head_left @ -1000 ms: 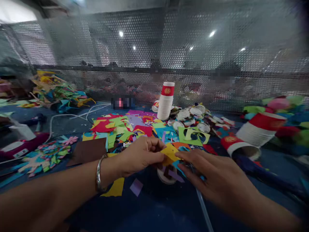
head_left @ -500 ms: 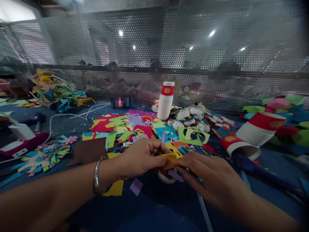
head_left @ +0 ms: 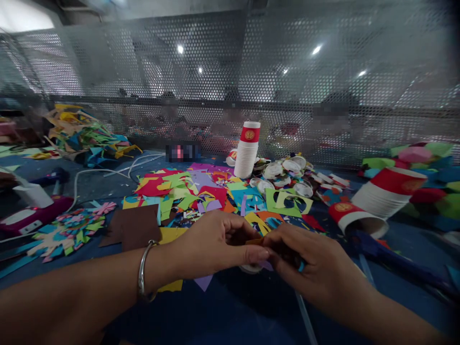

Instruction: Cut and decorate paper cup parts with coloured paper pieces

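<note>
My left hand (head_left: 219, 242), a silver bangle on its wrist, meets my right hand (head_left: 312, 254) at the centre front, thumbs and fingertips almost touching. Pinched between them is a small piece of yellow paper (head_left: 254, 241), mostly covered by the fingers. Just below my left thumb shows the white rim of a round, shallow piece (head_left: 250, 270), its middle hidden. A purple paper strip (head_left: 266, 264) lies against it. Purple paper (head_left: 204, 282) and yellow paper (head_left: 171, 286) lie under my left wrist, near a brown sheet (head_left: 140, 225).
Coloured paper scraps (head_left: 187, 189) spread across the blue table. Behind stand stacked paper cups (head_left: 246, 153) beside a heap of round discs (head_left: 283, 170). More cups (head_left: 388, 191) lean at right near a dark blue glue gun (head_left: 391, 258). Paper flowers (head_left: 72, 230) and a purple power strip (head_left: 36, 218) sit left.
Both hands have drawn closer together and the left thumb has come across, covering most of the yellow paper that showed before. The round piece beneath is more hidden.
</note>
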Motion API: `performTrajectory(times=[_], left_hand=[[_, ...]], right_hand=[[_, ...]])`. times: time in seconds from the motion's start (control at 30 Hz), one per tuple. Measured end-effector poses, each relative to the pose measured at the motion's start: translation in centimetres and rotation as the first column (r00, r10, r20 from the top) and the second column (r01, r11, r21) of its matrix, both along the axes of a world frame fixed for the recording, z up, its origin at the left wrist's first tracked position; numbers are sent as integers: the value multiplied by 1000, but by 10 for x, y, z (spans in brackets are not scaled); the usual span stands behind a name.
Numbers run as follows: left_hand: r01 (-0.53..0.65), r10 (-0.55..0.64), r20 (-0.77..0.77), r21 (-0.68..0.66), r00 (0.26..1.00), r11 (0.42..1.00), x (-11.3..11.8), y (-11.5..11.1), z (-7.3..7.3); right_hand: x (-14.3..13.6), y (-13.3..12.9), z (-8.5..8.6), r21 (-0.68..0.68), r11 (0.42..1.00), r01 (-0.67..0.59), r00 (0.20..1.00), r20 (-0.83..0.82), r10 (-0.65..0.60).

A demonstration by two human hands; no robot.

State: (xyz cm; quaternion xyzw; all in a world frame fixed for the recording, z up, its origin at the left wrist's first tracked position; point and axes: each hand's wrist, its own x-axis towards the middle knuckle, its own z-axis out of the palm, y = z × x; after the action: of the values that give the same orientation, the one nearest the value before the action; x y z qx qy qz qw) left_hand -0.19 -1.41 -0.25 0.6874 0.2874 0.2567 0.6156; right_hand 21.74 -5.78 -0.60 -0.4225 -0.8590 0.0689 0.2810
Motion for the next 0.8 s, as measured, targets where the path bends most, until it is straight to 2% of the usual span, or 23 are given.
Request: performTrajectory(times=[0.33, 0.43, 0.63, 0.8], left_hand=[[-86, 120, -152, 211, 981, 974, 0, -7, 4], [-97, 126, -145, 189, 981, 977, 1, -6, 4], [-80, 80, -8, 20, 997, 997, 3, -2, -3], [-83, 84, 18, -33, 996, 996, 1, 3, -6]], right_hand=[[-1, 0, -6, -12, 999, 42, 998, -37, -42], [-1, -1, -4, -8, 999, 42, 998, -54, -42], [-2, -1, -5, 19, 998, 61, 995, -77, -60], [-1, -1, -4, -21, 997, 72, 991, -108, -74]])
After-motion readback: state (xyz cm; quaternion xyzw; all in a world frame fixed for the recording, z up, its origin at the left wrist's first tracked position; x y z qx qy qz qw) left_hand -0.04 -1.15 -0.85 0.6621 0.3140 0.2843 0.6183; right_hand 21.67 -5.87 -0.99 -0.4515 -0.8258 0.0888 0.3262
